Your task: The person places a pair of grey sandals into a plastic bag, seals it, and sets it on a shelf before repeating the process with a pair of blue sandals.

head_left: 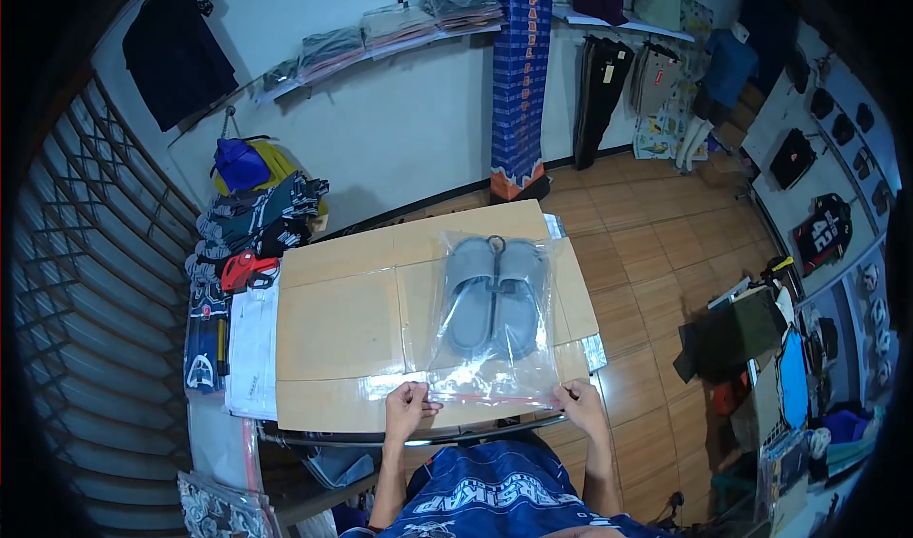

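Note:
A pair of grey slide sandals [471,314] lies side by side inside a clear plastic bag [485,378] on a flat cardboard sheet [338,324]. A dark hook-shaped hanger [495,245] shows between the two sandals at their far end. The bag's near edge, with a red strip [504,400] along it, faces me. My left hand [411,409] pinches the left corner of that edge. At the right corner, my right hand [579,407] grips the bag between thumb and fingers.
Left of the cardboard are a red tape dispenser [249,272], white paper [253,348] and piled clothes [262,215]. A folding metal gate [95,281] stands far left. Beyond the table rises a blue pillar [520,81]. Shelves with caps and clothing line the right.

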`<state>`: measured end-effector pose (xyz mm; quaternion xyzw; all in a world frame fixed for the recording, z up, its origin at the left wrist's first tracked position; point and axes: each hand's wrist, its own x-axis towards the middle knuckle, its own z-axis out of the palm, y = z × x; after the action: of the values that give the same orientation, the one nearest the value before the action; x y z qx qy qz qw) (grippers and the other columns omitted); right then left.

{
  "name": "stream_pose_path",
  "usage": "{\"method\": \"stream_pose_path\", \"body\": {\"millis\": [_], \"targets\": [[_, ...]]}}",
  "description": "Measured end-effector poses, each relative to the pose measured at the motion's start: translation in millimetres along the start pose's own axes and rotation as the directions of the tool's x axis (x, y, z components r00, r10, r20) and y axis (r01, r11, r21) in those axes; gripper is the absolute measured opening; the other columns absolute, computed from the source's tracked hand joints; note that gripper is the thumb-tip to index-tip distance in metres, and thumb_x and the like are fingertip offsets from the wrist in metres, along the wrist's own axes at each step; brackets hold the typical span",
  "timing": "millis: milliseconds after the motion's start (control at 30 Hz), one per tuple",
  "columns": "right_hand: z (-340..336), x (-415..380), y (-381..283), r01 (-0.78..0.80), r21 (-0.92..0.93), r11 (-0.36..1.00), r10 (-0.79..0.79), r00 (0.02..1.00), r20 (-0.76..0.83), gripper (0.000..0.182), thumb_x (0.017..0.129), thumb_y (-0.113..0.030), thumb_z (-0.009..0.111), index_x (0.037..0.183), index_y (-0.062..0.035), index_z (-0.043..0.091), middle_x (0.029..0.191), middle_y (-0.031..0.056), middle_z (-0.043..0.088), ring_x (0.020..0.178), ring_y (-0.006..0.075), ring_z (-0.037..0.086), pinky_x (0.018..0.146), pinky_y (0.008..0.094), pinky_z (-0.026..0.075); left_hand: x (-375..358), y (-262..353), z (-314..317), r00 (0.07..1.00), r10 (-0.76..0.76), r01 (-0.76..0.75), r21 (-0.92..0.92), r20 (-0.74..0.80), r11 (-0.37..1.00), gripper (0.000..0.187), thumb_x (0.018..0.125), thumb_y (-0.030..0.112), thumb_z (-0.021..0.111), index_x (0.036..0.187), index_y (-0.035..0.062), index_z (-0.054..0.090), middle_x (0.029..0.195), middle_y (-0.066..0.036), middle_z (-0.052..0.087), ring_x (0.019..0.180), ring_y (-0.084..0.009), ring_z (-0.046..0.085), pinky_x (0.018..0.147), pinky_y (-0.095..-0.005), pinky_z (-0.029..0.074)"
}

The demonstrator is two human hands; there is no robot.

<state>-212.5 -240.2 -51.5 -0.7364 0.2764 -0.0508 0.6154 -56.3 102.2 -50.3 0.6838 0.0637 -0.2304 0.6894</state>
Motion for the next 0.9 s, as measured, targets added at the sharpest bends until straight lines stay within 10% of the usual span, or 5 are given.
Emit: {"method": "stream_pose_path", "body": {"millis": [900], "targets": [[26.1,-45.9,-3.0,-0.15,0.233,0.961,0.171,0.982,-0.076,0.025,0.105,-0.024,0.056,0.103,0.0004,0.06,0.091,0.0093,0.067,0.078,0.0181,0.071,0.062,0.0285,0.056,-10.0,-11.4,-11.9,0.987,0.148,-0.148,0.002,0.057,0.989,0.033,0.106,0.024,0.054,0.092,-0.0052,0.057,0.078,-0.014,0.069,0.071,-0.0223,0.075,0.058,-0.0289,0.061]]}}
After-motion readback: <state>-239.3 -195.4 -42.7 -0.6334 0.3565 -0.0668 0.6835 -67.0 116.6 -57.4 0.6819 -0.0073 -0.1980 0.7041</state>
